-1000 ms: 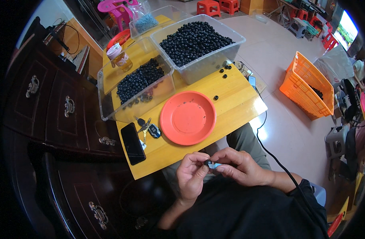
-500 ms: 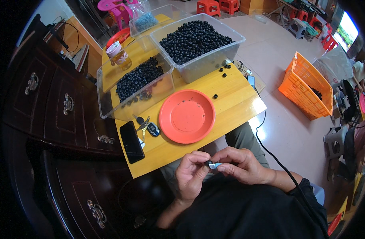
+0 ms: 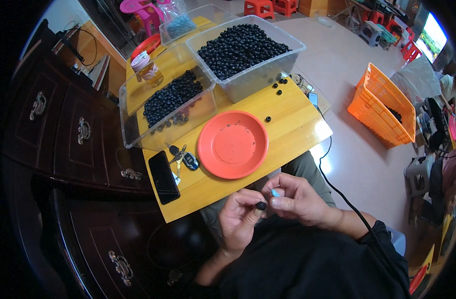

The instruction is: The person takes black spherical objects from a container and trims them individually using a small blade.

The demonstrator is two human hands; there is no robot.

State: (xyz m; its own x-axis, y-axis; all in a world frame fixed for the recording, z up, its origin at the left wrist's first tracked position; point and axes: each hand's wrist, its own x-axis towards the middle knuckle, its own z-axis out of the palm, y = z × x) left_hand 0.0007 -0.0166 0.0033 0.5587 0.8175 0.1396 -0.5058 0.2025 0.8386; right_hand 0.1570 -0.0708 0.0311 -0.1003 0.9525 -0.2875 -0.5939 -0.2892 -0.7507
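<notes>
My left hand (image 3: 234, 222) pinches a small round black piece (image 3: 260, 205) between thumb and fingers, just beyond the near edge of the table. Beside it, my right hand (image 3: 303, 203) is closed on a small light-blue piece (image 3: 274, 193); only its tip shows between thumb and forefinger. The two pieces are a little apart. Ahead of my hands, a shallow round red basin (image 3: 233, 172) with dark specks in it rests on the yellow wooden table (image 3: 292, 134). Similar black pieces fill a large clear bin (image 3: 258, 79), and fewer lie in a lower clear bin (image 3: 130, 119).
A black phone (image 3: 162, 178) and keys (image 3: 180, 158) lie left of the basin. Loose black pieces (image 3: 279, 92) sit on the table's right side. A lidded drink bottle (image 3: 150, 72) stands behind the lower bin. An orange crate (image 3: 372, 107) is on the floor; dark drawers (image 3: 83, 144) border the left.
My right hand has moved slightly up and away from my left, taking the light-blue piece off the black one. A pale, flat part of the blue piece no longer shows.
</notes>
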